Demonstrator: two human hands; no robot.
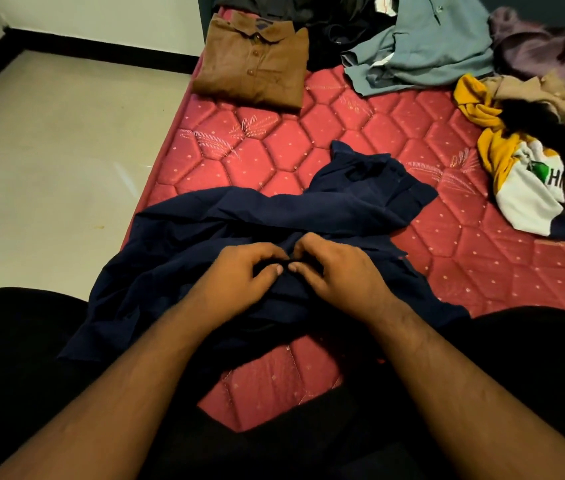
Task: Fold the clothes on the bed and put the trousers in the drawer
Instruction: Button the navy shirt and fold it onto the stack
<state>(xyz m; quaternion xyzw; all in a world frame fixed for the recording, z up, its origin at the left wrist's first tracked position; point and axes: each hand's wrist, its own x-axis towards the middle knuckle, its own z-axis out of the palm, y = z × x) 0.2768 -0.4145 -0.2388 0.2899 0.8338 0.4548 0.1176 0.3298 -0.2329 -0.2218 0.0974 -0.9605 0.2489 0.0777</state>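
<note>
A navy blue shirt [343,199] lies crumpled across the red quilted mattress [308,140] right in front of me. My left hand [239,271] and my right hand [339,268] meet at its middle, fingers curled, each pinching a fold of the dark cloth between thumb and fingertips. A brown shirt [256,64] lies folded at the far left of the bed. Unfolded clothes sit at the back and right: a grey-blue shirt [433,53], a yellow and white garment [516,174], a beige one [551,98] and purple ones [551,50].
Dark clothes [336,32] are piled at the back of the bed. The pale tiled floor [59,161] lies to the left of the mattress edge. My legs in black fabric [14,341] frame the near edge on both sides. No drawer is in view.
</note>
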